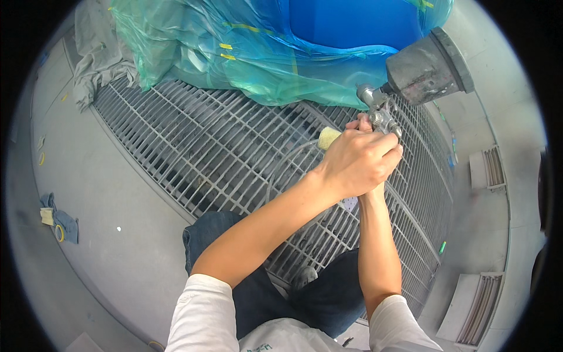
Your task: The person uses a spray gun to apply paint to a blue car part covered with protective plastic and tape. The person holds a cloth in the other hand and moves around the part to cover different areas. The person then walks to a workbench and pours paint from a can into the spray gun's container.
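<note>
In front of me is a paint spray gun (384,116) with a metal body and a dark grey, paint-stained cup (425,70) tilted up to the right. My left hand (365,157) is closed, its fingers curled at the knobs on the gun's rear. Beneath it, my right hand (373,189) is mostly hidden, wrapped round the gun's handle. A few fingertips show beside the gun's body. A pale yellow block-like piece (328,138) sits just left of my hands, beside a thin grey hose (275,167).
Ahead stands a glossy blue panel (352,22), surrounded by greenish masking film (193,53). Metal floor grating (193,141) stretches below. Grey cloth (102,61) lies at the far left; a blue-grey rag (65,226) and tape roll (59,233) lie nearer. Slatted vents (487,308) line the right wall.
</note>
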Motion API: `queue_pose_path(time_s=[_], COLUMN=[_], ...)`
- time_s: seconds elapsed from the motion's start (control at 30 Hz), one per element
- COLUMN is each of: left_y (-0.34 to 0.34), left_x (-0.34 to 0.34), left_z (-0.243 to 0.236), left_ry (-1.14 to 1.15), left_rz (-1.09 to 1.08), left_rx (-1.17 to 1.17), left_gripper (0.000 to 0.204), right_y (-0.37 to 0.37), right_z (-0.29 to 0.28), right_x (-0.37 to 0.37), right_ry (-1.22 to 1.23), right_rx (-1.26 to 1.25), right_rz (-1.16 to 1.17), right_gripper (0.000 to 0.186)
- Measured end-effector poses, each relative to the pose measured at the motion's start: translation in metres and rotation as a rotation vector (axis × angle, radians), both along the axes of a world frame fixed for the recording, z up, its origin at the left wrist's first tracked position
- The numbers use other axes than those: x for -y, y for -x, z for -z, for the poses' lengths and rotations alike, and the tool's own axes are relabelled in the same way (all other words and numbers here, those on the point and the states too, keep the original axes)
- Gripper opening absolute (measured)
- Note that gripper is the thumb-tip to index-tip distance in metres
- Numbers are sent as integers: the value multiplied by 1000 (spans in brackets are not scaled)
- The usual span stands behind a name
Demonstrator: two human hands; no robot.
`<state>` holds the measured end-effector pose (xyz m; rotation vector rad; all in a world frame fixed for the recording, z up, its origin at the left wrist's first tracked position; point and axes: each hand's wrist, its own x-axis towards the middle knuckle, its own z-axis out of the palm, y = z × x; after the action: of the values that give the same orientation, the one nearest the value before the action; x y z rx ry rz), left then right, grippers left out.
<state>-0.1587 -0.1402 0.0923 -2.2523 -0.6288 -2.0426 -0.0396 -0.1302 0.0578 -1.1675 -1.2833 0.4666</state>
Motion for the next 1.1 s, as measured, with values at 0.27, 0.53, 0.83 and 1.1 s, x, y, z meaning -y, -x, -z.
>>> queue_pose_path(time_s=[0.27,0.53,0.83,1.1], left_y=[39,54,31,17], left_x=[-49,-75,-69,-61], left_z=[50,106,100,111], left_ry=[658,1377,1370,1510], left_rz=[38,298,348,425], left_rx=[650,1116,870,912], left_gripper=[28,26,29,55], right_y=[36,58,-4,60], right_z=[-13,-36,-42,-54], right_x=[-20,-28,-5,-2], right_ry=[135,297,104,206], right_rx=[-282,-170,-214,-191], right_rz=[51,-301,288,-144], right_gripper=[15,33,18,23])
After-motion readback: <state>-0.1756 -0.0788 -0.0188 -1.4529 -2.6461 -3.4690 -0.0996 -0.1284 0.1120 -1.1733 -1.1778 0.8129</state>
